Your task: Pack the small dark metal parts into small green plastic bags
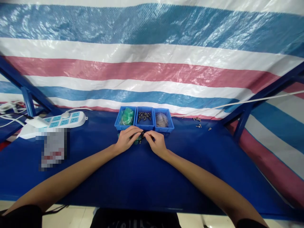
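Both hands meet just in front of three blue bins. My left hand has its fingers curled together around something small and dark. My right hand pinches at the same spot from the other side. Between the fingertips a small dark part shows, too small to make out. Beneath the left fingers lies a bit of green material, with a small brass-coloured piece beside it. The left bin holds a green bag, the middle one small dark metal parts, the right one a clear bag.
On the blue table, a white power strip with plugs and cables lies at the left, near a blurred packet. Loose small parts are scattered right of the bins. A striped sheet hangs behind, between blue frame bars.
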{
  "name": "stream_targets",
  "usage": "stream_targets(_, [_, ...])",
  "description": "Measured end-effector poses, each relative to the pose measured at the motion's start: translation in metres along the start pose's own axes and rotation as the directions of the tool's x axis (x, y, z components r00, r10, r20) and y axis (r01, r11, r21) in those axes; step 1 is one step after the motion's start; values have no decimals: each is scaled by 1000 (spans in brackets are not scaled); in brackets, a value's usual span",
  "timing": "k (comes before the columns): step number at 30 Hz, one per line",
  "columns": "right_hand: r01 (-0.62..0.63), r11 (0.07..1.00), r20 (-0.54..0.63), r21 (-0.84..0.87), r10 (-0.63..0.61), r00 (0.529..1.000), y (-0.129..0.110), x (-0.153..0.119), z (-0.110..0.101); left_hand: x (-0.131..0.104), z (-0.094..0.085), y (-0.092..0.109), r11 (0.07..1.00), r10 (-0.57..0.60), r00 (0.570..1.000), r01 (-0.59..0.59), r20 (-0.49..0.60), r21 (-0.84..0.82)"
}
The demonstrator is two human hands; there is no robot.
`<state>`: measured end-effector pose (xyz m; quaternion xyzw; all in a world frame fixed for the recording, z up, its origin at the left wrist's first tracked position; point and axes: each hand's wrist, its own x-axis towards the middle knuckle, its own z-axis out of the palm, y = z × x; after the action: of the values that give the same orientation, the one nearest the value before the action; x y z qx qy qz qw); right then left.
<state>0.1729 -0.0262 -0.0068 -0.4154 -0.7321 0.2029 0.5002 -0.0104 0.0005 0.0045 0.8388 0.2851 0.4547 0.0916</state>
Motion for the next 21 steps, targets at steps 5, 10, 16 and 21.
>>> stream_targets(5, [-35, 999, -11, 31, 35, 999, 0, -1, 0, -2, 0, 0, 998, -57, 998, 57, 11, 10])
stream_targets(10, [14, 1000, 3, 22, -14, 1000, 3, -2, 2, -7, 3, -3, 995, -97, 995, 97, 13, 11])
stream_targets(16, [75, 997, 27, 15, -75, 997, 5, -1, 2, -9, 6, -7, 997, -72, 997, 72, 14, 10])
stream_targets(21, [75, 997, 94, 12, -76, 993, 2, 0, 1, -10, 6, -8, 1000, -27, 1000, 27, 11, 7])
